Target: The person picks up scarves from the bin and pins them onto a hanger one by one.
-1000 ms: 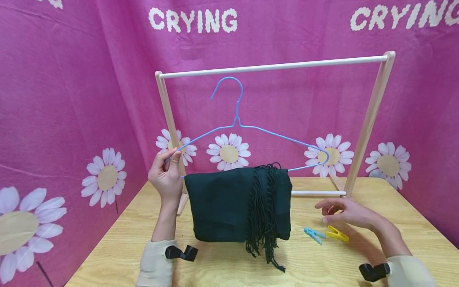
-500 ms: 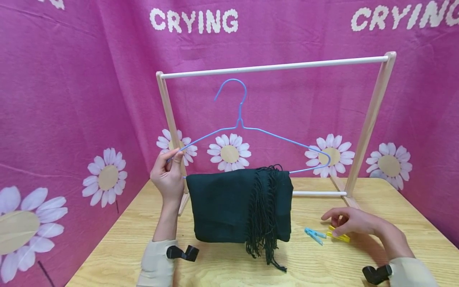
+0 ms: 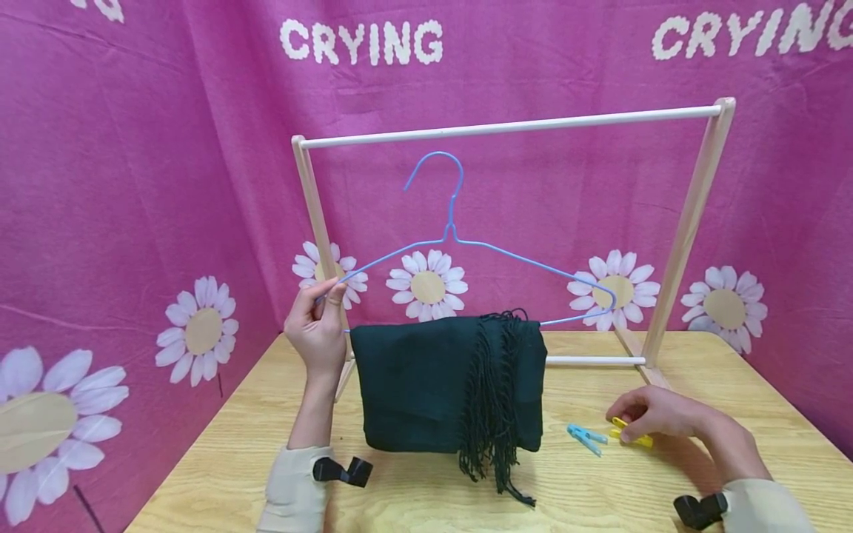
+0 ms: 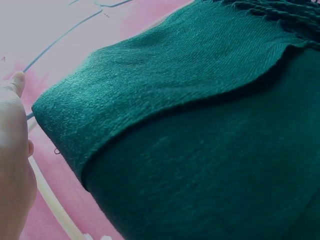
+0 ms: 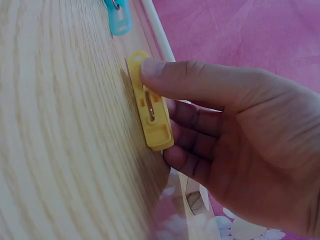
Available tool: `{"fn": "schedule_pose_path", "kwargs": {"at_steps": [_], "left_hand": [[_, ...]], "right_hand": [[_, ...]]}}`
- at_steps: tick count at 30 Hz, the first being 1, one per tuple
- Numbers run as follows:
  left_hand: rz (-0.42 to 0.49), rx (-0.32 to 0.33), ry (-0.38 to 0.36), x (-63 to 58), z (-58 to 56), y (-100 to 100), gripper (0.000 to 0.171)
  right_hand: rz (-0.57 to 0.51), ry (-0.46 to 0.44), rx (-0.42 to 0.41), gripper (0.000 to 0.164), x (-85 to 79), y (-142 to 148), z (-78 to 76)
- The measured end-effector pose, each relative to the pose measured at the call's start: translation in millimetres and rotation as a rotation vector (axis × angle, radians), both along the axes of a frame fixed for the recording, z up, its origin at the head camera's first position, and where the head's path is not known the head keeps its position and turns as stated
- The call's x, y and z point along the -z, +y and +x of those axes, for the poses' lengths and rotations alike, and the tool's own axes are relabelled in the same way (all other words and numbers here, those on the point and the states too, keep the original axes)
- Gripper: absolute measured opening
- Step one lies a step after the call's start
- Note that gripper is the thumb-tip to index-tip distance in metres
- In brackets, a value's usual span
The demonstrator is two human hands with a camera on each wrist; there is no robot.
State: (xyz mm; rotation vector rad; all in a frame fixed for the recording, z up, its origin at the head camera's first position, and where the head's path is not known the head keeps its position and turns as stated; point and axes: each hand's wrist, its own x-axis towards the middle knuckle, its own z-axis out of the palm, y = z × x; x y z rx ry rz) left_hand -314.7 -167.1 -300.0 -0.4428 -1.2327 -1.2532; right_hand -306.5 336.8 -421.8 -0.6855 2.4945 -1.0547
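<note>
Left hand [image 3: 316,329] pinches the blue wire hanger [image 3: 451,211] by one end, seemingly so the draped dark-green fringed scarf [image 3: 413,389] hangs straight; right hand [image 3: 669,413], fingers curled, pinches a yellow plastic clothespin [image 5: 159,134] toward the table's [image 3: 566,500] right edge.

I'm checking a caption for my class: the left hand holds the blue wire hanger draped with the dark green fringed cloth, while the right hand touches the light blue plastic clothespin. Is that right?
One colour is wrong: in the right wrist view, the right hand touches the yellow plastic clothespin, not the light blue one. The rest stands.
</note>
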Motion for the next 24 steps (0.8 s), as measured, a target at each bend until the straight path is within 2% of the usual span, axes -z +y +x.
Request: {"fn": "schedule_pose_path", "kwargs": {"at_steps": [5, 11, 19, 24], "left_hand": [[0.0, -0.003, -0.001, 1.6, -0.8, 0.2, 0.016], [0.004, 0.007, 0.002, 1.7, -2.1, 1.5, 0.015], [0.009, 0.004, -0.001, 1.5, -2.2, 3.1, 0.015], [0.006, 0.006, 0.001, 1.1, -1.9, 3.6, 0.014]], "right_hand": [[0.005, 0.101, 0.028, 0.036, -3.6, -2.7, 0.6], [-0.032, 0.25, 0.042, 0.038, -22.6, -11.1, 6.2], [-0.069, 0.337, 0.075, 0.039, -45.3, -20.9, 14.0], [-0.072, 0.355, 0.119, 0.038, -58.4, -27.1, 19.7]]}}
